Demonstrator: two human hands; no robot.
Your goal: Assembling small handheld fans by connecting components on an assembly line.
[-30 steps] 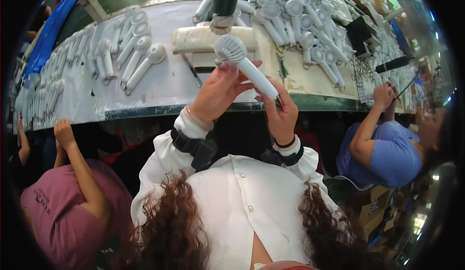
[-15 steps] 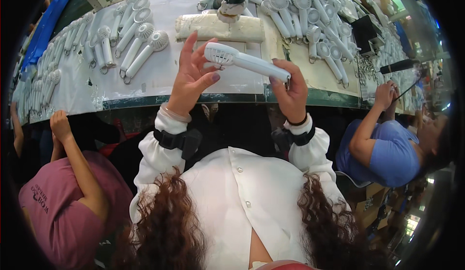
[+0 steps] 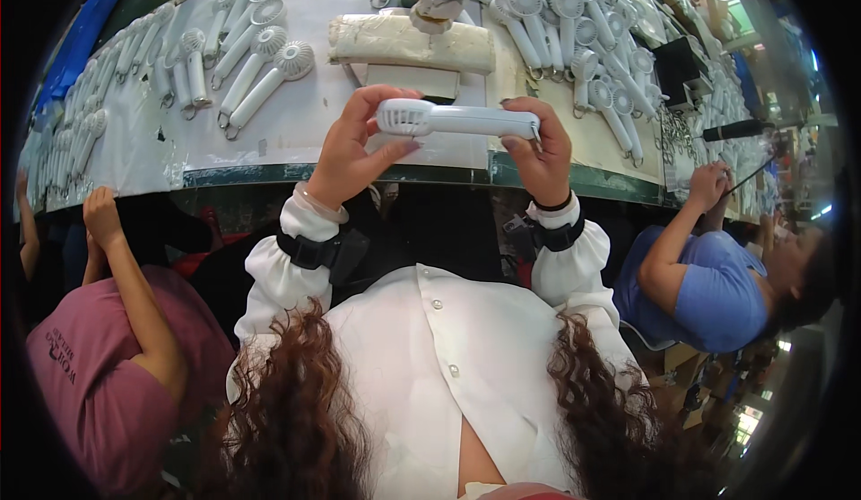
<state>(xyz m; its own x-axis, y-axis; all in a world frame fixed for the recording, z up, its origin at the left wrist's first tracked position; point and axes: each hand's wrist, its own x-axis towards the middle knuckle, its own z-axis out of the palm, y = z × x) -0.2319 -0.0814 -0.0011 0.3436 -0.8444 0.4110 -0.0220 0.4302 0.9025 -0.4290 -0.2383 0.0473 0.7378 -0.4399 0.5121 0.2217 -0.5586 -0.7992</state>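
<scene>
here, the right hand (image 3: 544,155) pinches the handle end (image 3: 518,124) of a white handheld fan (image 3: 471,120), held level; the left hand (image 3: 348,153) half-curls about the fan's caged head (image 3: 404,117), whether gripping i cannot tell. beyond both hands lies a cream padded roll (image 3: 395,43), with more handheld fans (image 3: 264,94) farther left and right.

The handheld fan (image 3: 480,121) looks like smooth plastic, its ring (image 3: 537,136) metal.

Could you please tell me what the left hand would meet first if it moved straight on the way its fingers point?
The left hand would likely meet the slotted head of the white handheld fan first; whether they already touch is unclear.
</scene>
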